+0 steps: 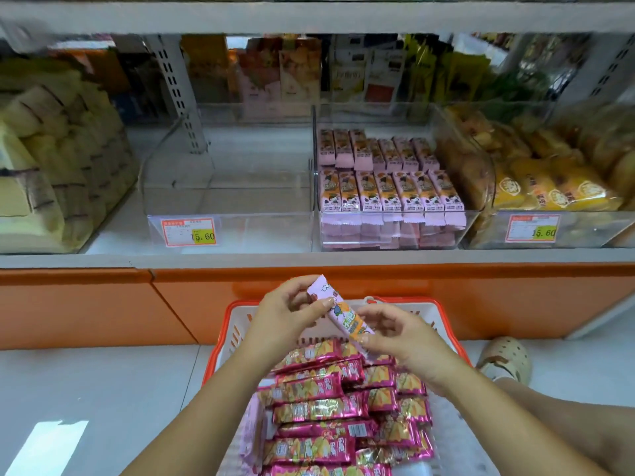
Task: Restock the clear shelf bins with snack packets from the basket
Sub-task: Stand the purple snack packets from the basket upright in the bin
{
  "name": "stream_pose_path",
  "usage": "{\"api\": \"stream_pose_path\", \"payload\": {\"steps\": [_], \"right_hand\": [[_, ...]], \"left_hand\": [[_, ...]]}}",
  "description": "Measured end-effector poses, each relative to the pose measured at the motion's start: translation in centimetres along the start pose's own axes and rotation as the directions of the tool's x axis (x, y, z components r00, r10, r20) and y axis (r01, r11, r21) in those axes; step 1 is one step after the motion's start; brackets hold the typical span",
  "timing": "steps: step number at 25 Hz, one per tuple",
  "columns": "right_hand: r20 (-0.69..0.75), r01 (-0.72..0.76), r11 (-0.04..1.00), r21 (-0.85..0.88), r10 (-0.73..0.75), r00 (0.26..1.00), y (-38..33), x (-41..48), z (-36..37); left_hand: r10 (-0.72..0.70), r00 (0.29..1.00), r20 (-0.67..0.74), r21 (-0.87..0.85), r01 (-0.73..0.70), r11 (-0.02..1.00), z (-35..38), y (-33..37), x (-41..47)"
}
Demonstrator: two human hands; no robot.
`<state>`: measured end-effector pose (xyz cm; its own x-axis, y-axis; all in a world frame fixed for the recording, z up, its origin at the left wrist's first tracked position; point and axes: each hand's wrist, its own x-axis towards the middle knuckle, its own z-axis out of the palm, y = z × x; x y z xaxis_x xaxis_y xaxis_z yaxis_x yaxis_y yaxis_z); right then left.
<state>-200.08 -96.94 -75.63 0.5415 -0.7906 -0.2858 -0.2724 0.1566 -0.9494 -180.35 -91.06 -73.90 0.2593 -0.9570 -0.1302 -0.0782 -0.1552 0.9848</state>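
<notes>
A pink snack packet (340, 312) is held slantwise above the basket (233, 324), between both hands. My left hand (288, 310) grips its upper end with curled fingers. My right hand (398, 333) pinches its lower end. The orange-rimmed white basket sits on the floor and holds several magenta foil packets (319, 407), with a few pink ones along its left side. On the shelf above, one clear bin (226, 187) stands bare. The clear bin (391, 231) to its right holds rows of matching pink packets.
Clear bins of yellow packets flank the two middle bins, at far left (51, 159) and far right (549, 180). Price tags (189, 231) mark the bin fronts. An orange plinth (446, 297) runs under the shelf. A foot in a beige clog (505, 359) rests right of the basket.
</notes>
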Motion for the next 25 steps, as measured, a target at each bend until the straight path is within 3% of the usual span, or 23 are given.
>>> {"api": "stream_pose_path", "payload": {"steps": [3, 5, 7, 8, 11, 15, 20, 25], "right_hand": [[-0.131, 0.190, 0.982, 0.018, -0.187, 0.974, -4.1, 0.1, -1.0], [-0.211, 0.289, 0.957, 0.015, -0.279, 0.937, -6.8, 0.6, -1.6], [-0.305, 0.353, 0.935, 0.002, -0.336, 0.891, -9.3, 1.9, -2.7], [-0.347, 0.381, 0.924, -0.018, -0.363, 0.865, -10.5, 2.9, -3.4], [-0.436, 0.381, 0.910, -0.164, -0.413, 0.800, -13.6, 5.9, -5.8], [-0.571, 0.253, 0.938, -0.238, -0.345, 0.745, -15.9, 11.5, -8.6], [-0.597, 0.075, 0.974, -0.215, -0.192, 0.779, -16.9, 18.4, -9.3], [-0.593, -0.082, 0.887, -0.455, -0.233, 0.771, -16.9, 19.6, -8.2]], "left_hand": [[0.350, 0.927, -0.135, 0.276, -0.304, 0.912, -0.8, 4.2, 2.3], [0.593, 0.794, -0.133, 0.543, -0.442, 0.714, -1.9, 6.5, 4.4], [0.682, 0.730, -0.037, 0.716, -0.457, 0.528, -2.9, 8.1, 7.0], [0.659, 0.752, 0.012, 0.761, -0.434, 0.482, -3.2, 8.7, 8.2], [0.517, 0.848, 0.114, 0.773, -0.403, 0.490, -3.6, 9.2, 10.7], [0.521, 0.836, 0.171, 0.782, -0.437, 0.444, -4.0, 8.6, 11.3], [0.474, 0.872, 0.122, 0.778, -0.381, 0.500, -3.7, 9.4, 10.5], [0.442, 0.890, 0.113, 0.788, -0.351, 0.505, -3.6, 9.9, 10.2]]}}
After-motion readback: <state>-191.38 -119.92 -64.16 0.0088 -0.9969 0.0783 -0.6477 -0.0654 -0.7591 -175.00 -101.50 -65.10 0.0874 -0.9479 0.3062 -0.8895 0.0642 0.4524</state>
